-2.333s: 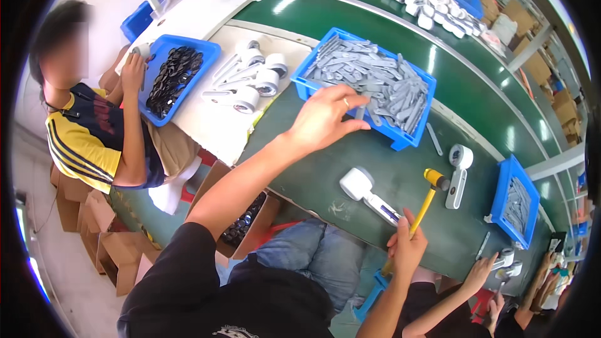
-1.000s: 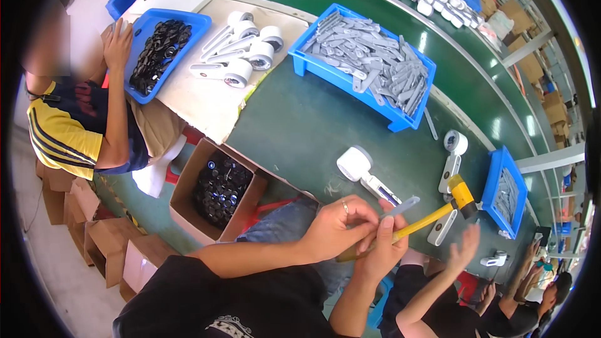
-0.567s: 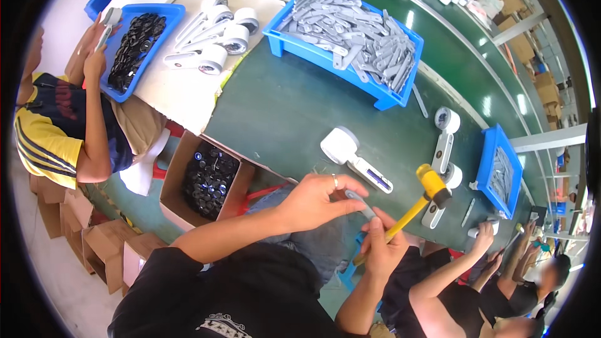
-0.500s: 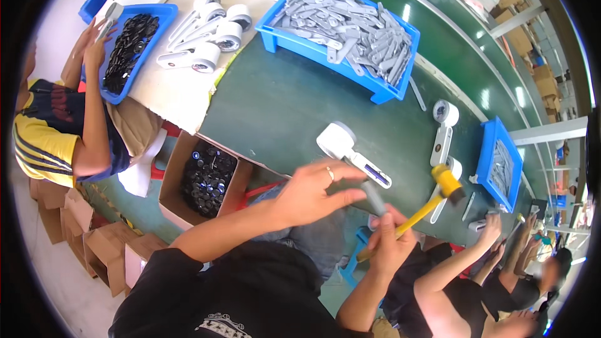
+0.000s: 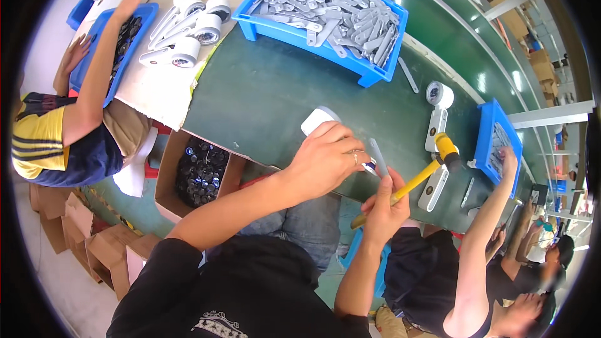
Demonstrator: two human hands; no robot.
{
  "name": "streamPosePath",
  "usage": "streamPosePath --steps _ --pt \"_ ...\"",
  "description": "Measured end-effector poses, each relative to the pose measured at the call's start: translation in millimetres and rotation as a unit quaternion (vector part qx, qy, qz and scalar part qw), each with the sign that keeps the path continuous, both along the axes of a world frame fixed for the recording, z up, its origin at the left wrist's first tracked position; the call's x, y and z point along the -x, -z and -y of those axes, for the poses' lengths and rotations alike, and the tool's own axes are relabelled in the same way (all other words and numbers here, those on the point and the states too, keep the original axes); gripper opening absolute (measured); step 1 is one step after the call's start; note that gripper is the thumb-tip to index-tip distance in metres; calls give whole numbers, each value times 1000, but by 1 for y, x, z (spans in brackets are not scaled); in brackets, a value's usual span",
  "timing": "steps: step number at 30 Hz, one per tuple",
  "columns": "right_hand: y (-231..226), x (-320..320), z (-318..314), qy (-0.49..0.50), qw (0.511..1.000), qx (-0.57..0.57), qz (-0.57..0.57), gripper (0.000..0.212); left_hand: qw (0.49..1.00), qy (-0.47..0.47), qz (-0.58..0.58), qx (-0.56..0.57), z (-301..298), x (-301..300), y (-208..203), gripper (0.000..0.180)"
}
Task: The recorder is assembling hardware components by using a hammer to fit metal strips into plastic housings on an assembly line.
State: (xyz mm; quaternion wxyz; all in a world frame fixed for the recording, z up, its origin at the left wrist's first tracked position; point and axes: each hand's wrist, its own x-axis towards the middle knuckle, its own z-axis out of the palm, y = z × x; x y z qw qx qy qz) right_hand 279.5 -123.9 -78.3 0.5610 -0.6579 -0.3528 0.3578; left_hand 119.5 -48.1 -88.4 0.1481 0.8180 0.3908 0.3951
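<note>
My left hand is closed over the handle of a white handheld device with a round head, which lies on the green table. Its fingers hide most of the handle; only the end shows beside them. In my right hand is a yellow mallet with a dark striking face, its head pointing away to the right. The same hand pinches a thin grey strip between thumb and fingers, upright next to the handle's end.
A blue bin of grey strips stands at the back. White devices lie on a pale sheet at left; two more are at right. A carton of black round parts sits below the table edge. Co-workers reach into a blue tray and bin.
My left hand has moved from near the grey strip onto the white device's handle. My right hand keeps the mallet and strip. The co-worker at right now reaches into the blue bin.
</note>
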Motion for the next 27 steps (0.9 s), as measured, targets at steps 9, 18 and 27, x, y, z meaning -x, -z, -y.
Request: streamPosePath --steps 9,18,27 --pt "-10 -7 -11 -40 996 45 68 27 1000 6 -19 0 -1 2 -2 19" --pt "-10 -7 -14 -46 998 44 23 28 1000 4 18 14 -1 2 0 27" --pt "-15 -12 -17 -67 996 65 4 26 1000 12 0 20 -2 4 -4 18"
